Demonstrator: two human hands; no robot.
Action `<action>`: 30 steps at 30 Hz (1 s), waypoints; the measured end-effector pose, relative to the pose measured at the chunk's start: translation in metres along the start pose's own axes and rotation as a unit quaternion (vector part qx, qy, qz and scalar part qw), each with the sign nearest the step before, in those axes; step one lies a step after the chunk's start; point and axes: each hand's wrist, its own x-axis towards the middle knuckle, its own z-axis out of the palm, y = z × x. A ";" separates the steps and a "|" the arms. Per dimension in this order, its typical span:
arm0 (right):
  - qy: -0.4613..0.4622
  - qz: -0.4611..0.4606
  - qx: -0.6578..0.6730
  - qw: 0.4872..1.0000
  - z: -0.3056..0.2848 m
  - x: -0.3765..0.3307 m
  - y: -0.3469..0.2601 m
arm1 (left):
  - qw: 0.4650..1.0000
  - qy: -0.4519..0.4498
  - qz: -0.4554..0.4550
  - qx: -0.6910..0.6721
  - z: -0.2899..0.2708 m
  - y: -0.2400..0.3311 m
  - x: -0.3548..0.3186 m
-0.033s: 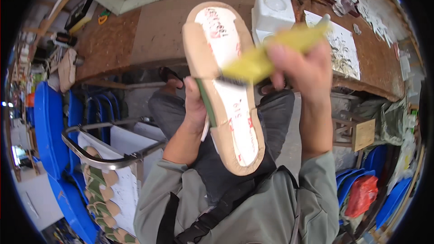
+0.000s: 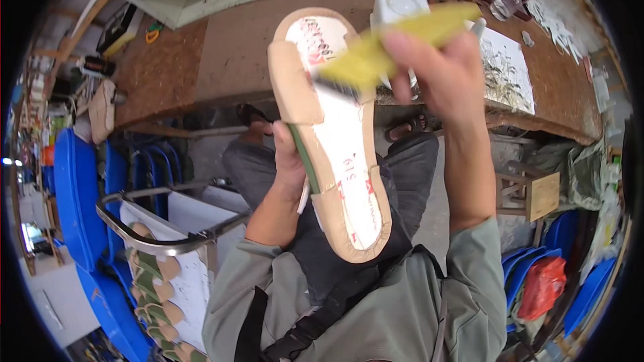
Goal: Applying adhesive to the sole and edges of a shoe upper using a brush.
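In the head view, the shoe [image 2: 349, 141] is the landmark: it is held up over the person's lap, underside facing the camera, its white bottom board rimmed by beige material. Its long axis runs away from the body, the far end leaning a little to the left.

The left grip [image 2: 290, 157], the person's bare hand, is closed on the shoe at about mid-length, thumb along its left edge; the other fingers are hidden behind it. This hand is the nearer one, in direct contact.

The right grip [image 2: 439, 74] is up and to the right of the shoe's middle, folded around the yellow handle of a brush [image 2: 416, 37]. The handle slants across the shoe's long axis, from upper right down to dark bristles [image 2: 335, 87] over the far half of the white board. Motion blur hides whether they touch.

Beyond the shoe lies the worktop [image 2: 235, 53], with a white container [image 2: 400, 4] just right of the shoe's far end.
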 end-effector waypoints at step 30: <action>0.330 -0.032 0.209 0.920 -0.156 -0.078 0.048 | 0.912 0.059 0.032 0.405 0.064 0.103 0.536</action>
